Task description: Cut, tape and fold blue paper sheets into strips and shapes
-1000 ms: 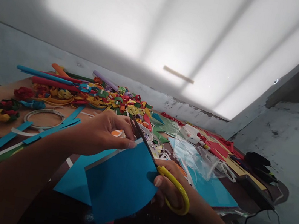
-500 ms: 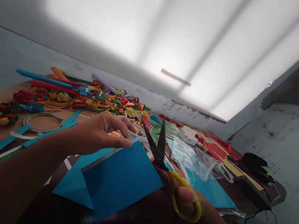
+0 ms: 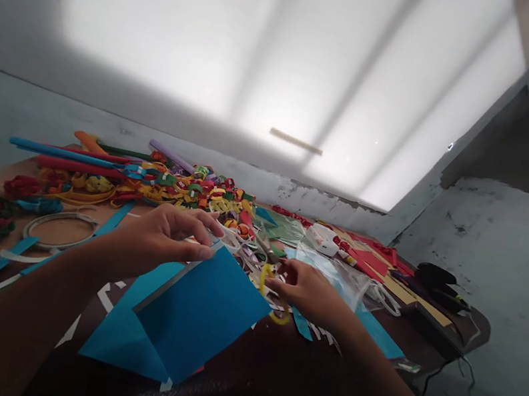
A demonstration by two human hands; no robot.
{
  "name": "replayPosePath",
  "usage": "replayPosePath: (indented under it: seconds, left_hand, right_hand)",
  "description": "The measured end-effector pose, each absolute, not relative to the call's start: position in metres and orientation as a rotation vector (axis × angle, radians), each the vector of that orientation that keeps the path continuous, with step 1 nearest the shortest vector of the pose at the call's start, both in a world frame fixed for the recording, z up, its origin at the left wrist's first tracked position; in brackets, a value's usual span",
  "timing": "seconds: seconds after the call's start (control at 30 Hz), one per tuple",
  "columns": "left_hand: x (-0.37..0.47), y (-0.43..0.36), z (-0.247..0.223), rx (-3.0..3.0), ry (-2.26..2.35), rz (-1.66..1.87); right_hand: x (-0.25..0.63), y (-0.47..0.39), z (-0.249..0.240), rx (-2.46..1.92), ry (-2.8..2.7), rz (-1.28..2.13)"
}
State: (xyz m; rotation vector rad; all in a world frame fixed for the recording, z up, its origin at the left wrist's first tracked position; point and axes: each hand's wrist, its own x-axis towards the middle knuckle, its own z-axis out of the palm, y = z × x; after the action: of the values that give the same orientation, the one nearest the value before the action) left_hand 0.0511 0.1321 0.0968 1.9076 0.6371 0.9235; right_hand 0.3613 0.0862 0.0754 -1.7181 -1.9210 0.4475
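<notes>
My left hand (image 3: 177, 237) pinches the top corner of a folded blue paper sheet (image 3: 205, 310), which hangs tilted over the dark table. Another blue sheet (image 3: 125, 330) lies behind and to the left of it. Just right of the held paper, my right hand (image 3: 300, 285) has its fingers closed on yellow-handled scissors (image 3: 280, 310). The scissors are low among paper scraps, and their blades, partly blurred, point away from me.
Paper chains (image 3: 195, 190) and rolled paper tubes (image 3: 69, 153) lie at the back left. A white ring (image 3: 61, 228) is near blue strips. Plastic bags (image 3: 333, 270), a white glue gun (image 3: 322, 238) and a dark box (image 3: 429, 330) sit at the right.
My right hand has moved away and left with the scissors, from in front of the paper down toward the scraps. The view has shifted slightly; my left hand still holds the blue paper.
</notes>
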Motion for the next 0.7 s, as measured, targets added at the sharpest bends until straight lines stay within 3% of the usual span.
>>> replayPosePath:
  seconds: [0.13, 0.27, 0.5, 0.7]
  left_hand:
    - [0.052, 0.134, 0.094, 1.927, 0.639, 0.9]
    - [0.054, 0.132, 0.094, 1.87, 0.616, 0.883]
    - [0.057, 0.131, 0.096, 1.735, 0.593, 0.934]
    - [0.043, 0.106, 0.126, 1.769, 1.151, 1.253]
  right_hand:
    - [0.348, 0.1, 0.065, -1.815, -1.927, 0.235]
    - [0.328, 0.094, 0.07, -1.586, -1.982, 0.135]
    - [0.287, 0.112, 0.074, -1.047, -2.107, 0.501]
    - [0.278, 0.131, 0.059, -1.106, -1.955, 0.497]
